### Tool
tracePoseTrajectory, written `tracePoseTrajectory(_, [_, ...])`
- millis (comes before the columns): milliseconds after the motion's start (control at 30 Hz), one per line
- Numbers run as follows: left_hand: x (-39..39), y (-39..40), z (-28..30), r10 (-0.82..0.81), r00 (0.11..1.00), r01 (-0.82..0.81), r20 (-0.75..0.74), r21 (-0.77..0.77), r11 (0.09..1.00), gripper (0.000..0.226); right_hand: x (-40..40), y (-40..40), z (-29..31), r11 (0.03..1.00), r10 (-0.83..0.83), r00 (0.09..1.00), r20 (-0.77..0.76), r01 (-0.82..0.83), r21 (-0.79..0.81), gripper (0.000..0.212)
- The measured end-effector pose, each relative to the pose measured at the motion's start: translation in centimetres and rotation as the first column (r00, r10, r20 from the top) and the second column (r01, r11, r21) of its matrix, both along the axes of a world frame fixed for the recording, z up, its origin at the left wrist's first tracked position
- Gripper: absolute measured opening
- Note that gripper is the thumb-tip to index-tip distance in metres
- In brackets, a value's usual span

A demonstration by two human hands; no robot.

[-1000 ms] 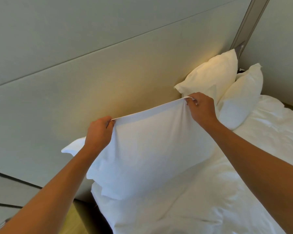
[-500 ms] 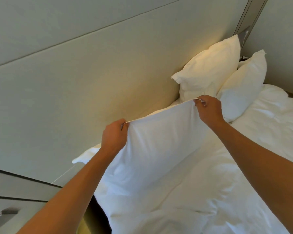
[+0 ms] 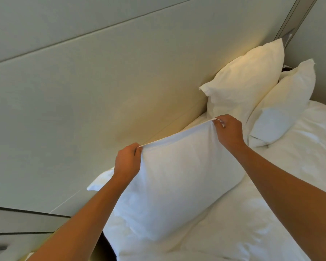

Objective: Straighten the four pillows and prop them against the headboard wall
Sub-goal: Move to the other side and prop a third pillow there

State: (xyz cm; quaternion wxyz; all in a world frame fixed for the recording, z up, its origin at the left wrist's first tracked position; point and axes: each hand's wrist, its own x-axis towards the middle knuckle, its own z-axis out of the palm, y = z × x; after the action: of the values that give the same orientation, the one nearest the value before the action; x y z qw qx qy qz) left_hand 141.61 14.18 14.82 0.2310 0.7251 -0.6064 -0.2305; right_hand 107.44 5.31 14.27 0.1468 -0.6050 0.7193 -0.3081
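a fourth pillow shows only as a white corner poking out behind the left hand and the held pillow, which hide the rest. the front far pillow covers the lower right part of the back far pillow. both forearms run off the bottom edge. the duvet is cut off at the right and bottom. a small dark object between the far pillows is too small to identify.

On the bed, the near pillow sits dead center, headboard wall behind it at 11 o'clock. Two more pillows at 1 o'clock: back pillow against the wall, front pillow leaning on it.
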Motion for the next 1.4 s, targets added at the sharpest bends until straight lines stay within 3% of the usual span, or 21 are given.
tracePoseTrajectory(300, [3.5,-5.4,2.5,0.040,0.997,-0.049,-0.064,-0.135,0.990,0.041,3.4,-7.0,2.9,0.991,0.010,0.999,0.044,-0.004,-0.132,0.034])
tracePoseTrajectory(600, [5.4,-5.6,-1.6,0.052,0.998,-0.052,-0.027,0.000,0.999,0.037,5.6,-6.9,-1.6,0.998,0.061,0.996,0.069,-0.062,0.011,0.031])
tracePoseTrajectory(1033, [6.9,-11.5,1.9,0.088,0.992,-0.097,-0.093,-0.095,0.991,0.037,9.0,-14.6,3.6,0.998,-0.026,0.994,0.108,0.032,-0.056,0.034])
tracePoseTrajectory(1133, [7.0,-11.3,1.1,0.116,0.988,-0.125,-0.098,-0.094,0.988,0.037,9.3,-15.2,3.1,0.999,0.009,0.994,0.109,-0.004,-0.043,0.034])
tracePoseTrajectory(1267, [5.9,-9.9,-1.3,0.122,0.991,-0.120,-0.054,0.033,0.992,0.030,8.9,-13.5,0.5,0.983,0.162,0.987,0.006,-0.162,0.084,0.038])
tracePoseTrajectory(1333, [5.1,-8.8,-2.3,0.100,0.994,-0.097,-0.047,0.057,0.994,0.021,8.8,-11.2,-1.5,0.970,0.229,0.973,-0.037,-0.225,0.091,0.050])
tracePoseTrajectory(1400, [4.1,-7.4,-3.0,0.045,0.999,-0.045,0.001,0.055,0.997,0.047,9.1,-8.0,-4.2,0.972,0.214,0.975,-0.061,-0.206,0.114,0.064])
